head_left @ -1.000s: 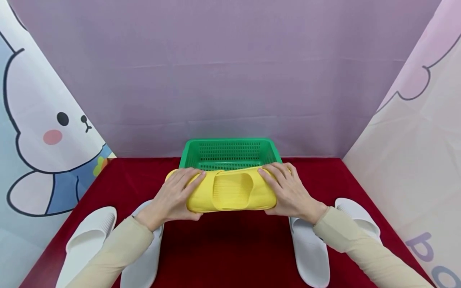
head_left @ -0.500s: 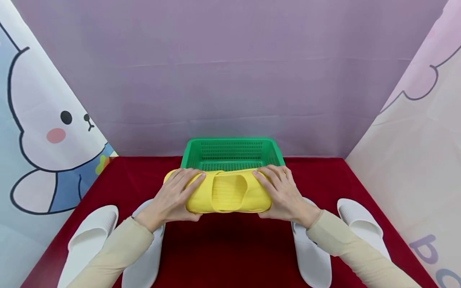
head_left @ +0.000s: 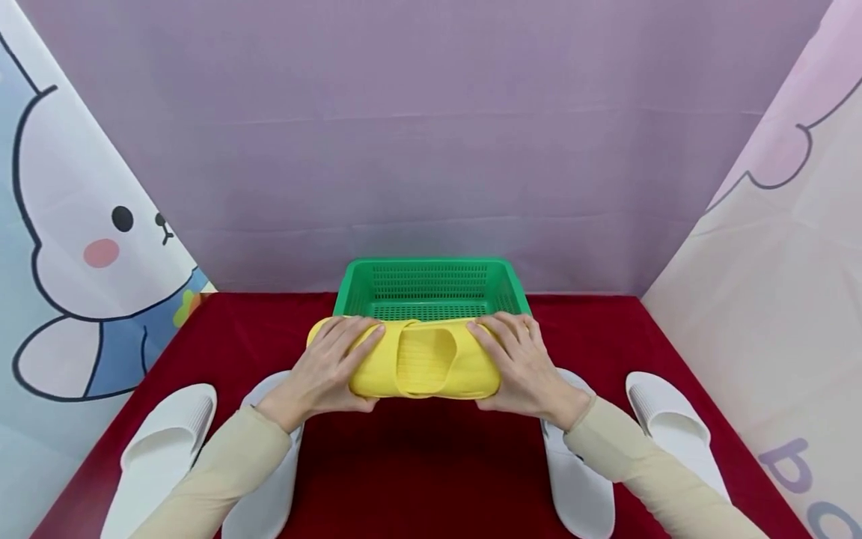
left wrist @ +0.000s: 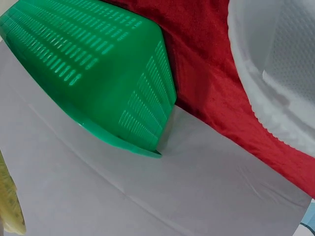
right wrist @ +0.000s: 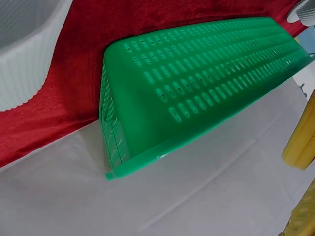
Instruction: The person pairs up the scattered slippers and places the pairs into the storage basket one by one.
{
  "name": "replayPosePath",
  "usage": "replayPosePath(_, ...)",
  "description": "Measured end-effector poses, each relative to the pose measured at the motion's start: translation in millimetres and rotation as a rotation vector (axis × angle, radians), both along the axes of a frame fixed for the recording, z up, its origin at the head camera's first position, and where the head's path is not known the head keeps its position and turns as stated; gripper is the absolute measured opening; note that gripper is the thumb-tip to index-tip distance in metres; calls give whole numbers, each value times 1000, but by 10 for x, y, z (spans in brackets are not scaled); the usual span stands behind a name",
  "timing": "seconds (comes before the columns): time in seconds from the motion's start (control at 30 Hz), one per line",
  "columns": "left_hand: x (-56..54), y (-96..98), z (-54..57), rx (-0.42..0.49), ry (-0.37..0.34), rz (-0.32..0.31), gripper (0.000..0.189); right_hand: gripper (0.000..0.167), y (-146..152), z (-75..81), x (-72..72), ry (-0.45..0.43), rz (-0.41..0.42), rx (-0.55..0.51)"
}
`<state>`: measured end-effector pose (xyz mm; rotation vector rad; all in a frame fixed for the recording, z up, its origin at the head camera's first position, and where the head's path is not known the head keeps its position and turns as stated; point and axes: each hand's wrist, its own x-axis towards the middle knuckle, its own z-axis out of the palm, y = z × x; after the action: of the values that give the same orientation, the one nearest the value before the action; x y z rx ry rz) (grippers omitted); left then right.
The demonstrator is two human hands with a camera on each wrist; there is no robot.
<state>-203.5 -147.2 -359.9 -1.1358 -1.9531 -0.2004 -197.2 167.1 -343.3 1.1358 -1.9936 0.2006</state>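
In the head view a pair of yellow slippers (head_left: pixel 426 363), fitted face to face into one bundle, is held up in front of the green basket (head_left: pixel 431 266). My left hand (head_left: pixel 330 367) grips its left end, the thumb on the near side and fingers over the top. The right end is gripped by my right hand (head_left: pixel 517 367) in the same manner. Between the hands a gap in the bundle shows a ribbed yellow surface. Only bits of yellow slipper (left wrist: pixel 9 204) reach the left wrist view's edge, and yellow slipper parts (right wrist: pixel 301 142) the right wrist view's edge.
The slotted basket stands at the back of the red cloth (head_left: pixel 417 479). White slippers flank the hands: an outer left one (head_left: pixel 158 449), an inner left one (head_left: pixel 266 479), an inner right one (head_left: pixel 581 479) and an outer right one (head_left: pixel 676 427). A purple curtain (head_left: pixel 431 150) hangs behind.
My right hand has moved left, bringing the hands closer together, and the yellow bundle looks shorter between them. My left hand stays nearly in place.
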Motion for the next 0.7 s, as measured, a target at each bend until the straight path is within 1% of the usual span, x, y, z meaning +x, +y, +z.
replayPosePath(0.1,-11,10,-16,-3,-10,-6,88,98,5,-13,14,-14,-21,11)
replayPosePath(0.17,-16,12,-35,-5,-14,-8,88,100,9,-22,25,-26,-35,22)
replayPosePath(0.37,-17,31,-65,-10,-35,7,88,102,35,-33,33,-48,-67,54)
replayPosePath(0.53,-28,61,-15,-52,-83,62,95,101,78,26,9,-57,-88,63)
replayPosePath(0.6,-21,49,18,-76,-116,79,100,102,79,54,1,-71,-91,68)
replayPosePath(0.67,-10,27,48,-100,-156,77,105,104,78,67,-1,-94,-94,73)
replayPosePath(0.7,-3,15,58,-109,-178,67,107,105,81,68,0,-111,-93,70)
